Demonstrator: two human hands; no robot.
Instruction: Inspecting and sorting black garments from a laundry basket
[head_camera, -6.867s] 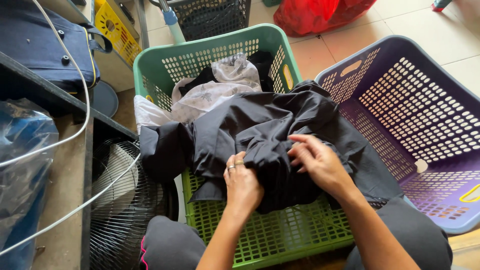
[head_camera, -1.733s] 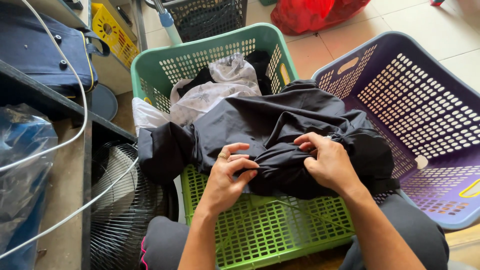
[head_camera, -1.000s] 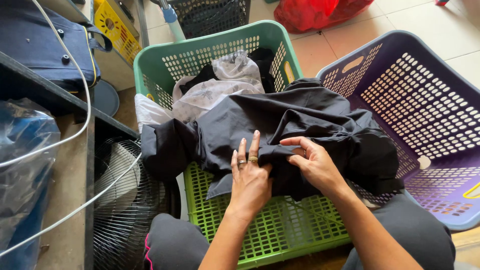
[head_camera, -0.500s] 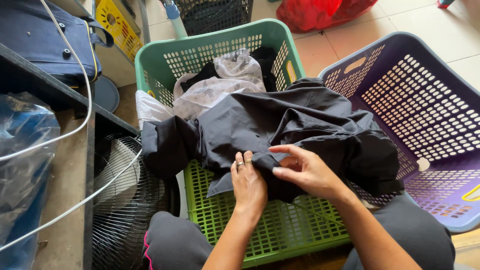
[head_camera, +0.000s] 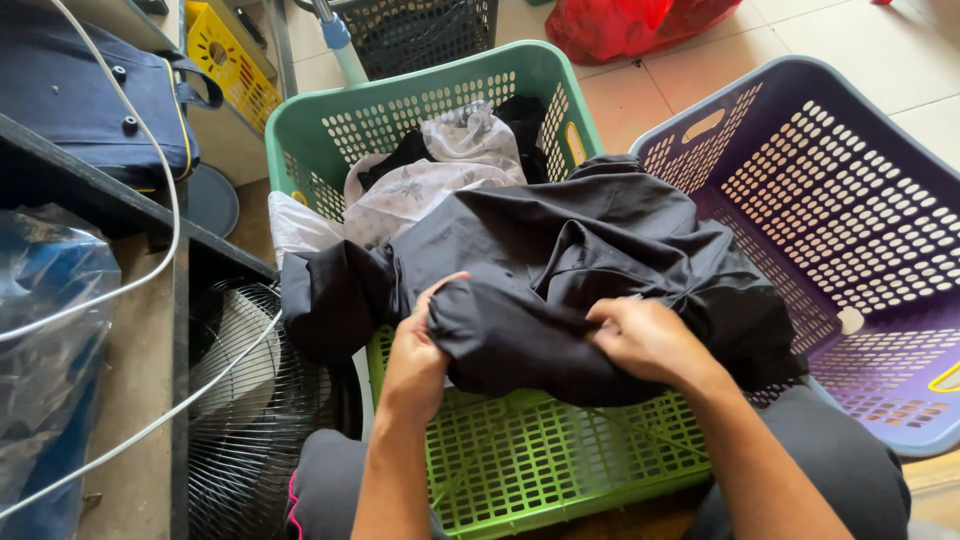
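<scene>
Left hand (head_camera: 412, 352) curled round a bunched fold of black garment (head_camera: 560, 270), thumb over the top, fingers tucked beneath. Right hand (head_camera: 648, 340) closed on the same dark cloth just beside it, fingers buried in the fabric, knuckles up. Garment heaped and creased between both hands, draped over the near part of a green laundry basket (head_camera: 520, 470), one end hanging over the basket's left rim, the other spilling onto the wall of a purple laundry basket (head_camera: 850, 200) standing just to the right. Further back inside the green basket, a pale grey printed cloth (head_camera: 440, 170) and a white piece (head_camera: 295, 225) at the left edge, more dark cloth behind. Purple basket's perforated floor bare where visible. Dark-trousered knees at the bottom, either side of the green basket.

Underneath, pale tiled floor (head_camera: 860, 50). At the top, a red plastic bag (head_camera: 630, 22), a dark mesh basket (head_camera: 420, 30) and a yellow crate (head_camera: 225, 55). To the left, a floor fan's wire grille (head_camera: 250, 400), a dark shelf edge (head_camera: 120, 190) with a navy bag (head_camera: 90, 100) on it, a white cable (head_camera: 165, 170) looping down, and clear plastic wrapping (head_camera: 45, 330) over something blue.
</scene>
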